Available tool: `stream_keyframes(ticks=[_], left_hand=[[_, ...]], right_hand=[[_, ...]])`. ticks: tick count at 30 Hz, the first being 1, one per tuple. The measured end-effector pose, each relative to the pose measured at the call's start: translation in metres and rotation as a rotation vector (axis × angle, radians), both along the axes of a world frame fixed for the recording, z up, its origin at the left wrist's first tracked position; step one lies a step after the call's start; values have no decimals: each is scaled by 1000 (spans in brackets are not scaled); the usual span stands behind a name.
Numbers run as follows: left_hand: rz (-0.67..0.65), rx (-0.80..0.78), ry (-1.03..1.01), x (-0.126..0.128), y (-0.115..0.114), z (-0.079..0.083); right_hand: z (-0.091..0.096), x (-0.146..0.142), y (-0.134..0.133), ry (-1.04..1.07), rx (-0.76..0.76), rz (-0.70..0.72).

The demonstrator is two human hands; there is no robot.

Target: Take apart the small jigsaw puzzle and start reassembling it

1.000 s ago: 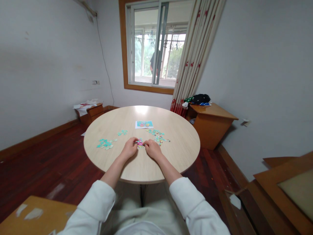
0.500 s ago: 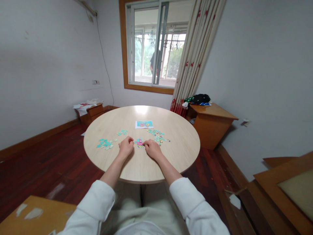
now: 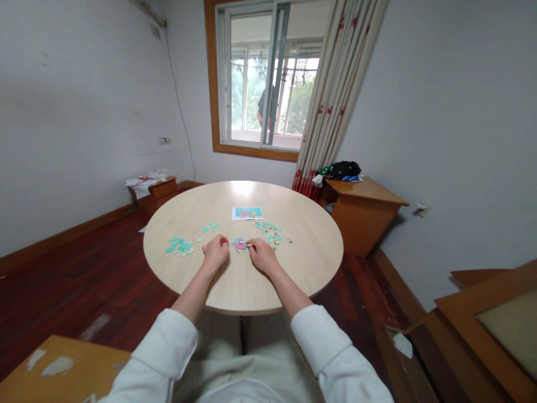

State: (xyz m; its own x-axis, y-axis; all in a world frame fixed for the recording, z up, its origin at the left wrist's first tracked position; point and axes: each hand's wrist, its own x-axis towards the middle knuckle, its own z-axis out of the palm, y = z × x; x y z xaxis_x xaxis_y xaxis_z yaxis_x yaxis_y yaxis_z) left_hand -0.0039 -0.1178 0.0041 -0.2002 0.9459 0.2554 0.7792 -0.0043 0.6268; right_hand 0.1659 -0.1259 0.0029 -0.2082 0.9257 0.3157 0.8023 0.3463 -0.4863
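Note:
A small joined section of a jigsaw puzzle (image 3: 240, 245), pink and teal, lies on the round table (image 3: 251, 285) between my hands. My right hand (image 3: 262, 255) is closed in a pinch at its right edge, with a small pale puzzle piece (image 3: 249, 244) at the fingertips. My left hand (image 3: 217, 252) rests just left of the section with its fingers curled together; what they hold, if anything, is hidden. Beyond the section lies a picture card (image 3: 247, 213) with pink and yellow figures on blue.
Loose teal pieces (image 3: 179, 246) lie at the left, with a smaller group (image 3: 210, 227) further back. More mixed pieces (image 3: 271, 232) spread right of the card. A wooden cabinet (image 3: 364, 215) with cloth on top stands beyond the table's right edge.
My right hand has shifted slightly right and away from the joined section, and a pale piece now shows at its fingertips. My left hand has barely moved.

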Motion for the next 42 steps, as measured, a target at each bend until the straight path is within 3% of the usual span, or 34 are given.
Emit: stream_keyframes(ticks=[13, 19, 23, 26, 34, 42], left_hand=[[-23, -1, -15, 0, 2, -2], [-24, -3, -36, -2, 3, -3], [-22, 2, -54, -3, 0, 0], [-24, -5, -60, -3, -1, 1], [0, -27, -40, -3, 1, 2], [-2, -22, -46, -3, -2, 3]], right_hand=[[-2, 0, 3, 152, 47, 3], [-1, 23, 15, 374, 192, -232], [1, 47, 26, 327, 154, -437], [0, 55, 33, 239, 78, -516], [-3, 57, 47, 55, -42, -557], [-5, 59, 52, -9, -39, -570]])
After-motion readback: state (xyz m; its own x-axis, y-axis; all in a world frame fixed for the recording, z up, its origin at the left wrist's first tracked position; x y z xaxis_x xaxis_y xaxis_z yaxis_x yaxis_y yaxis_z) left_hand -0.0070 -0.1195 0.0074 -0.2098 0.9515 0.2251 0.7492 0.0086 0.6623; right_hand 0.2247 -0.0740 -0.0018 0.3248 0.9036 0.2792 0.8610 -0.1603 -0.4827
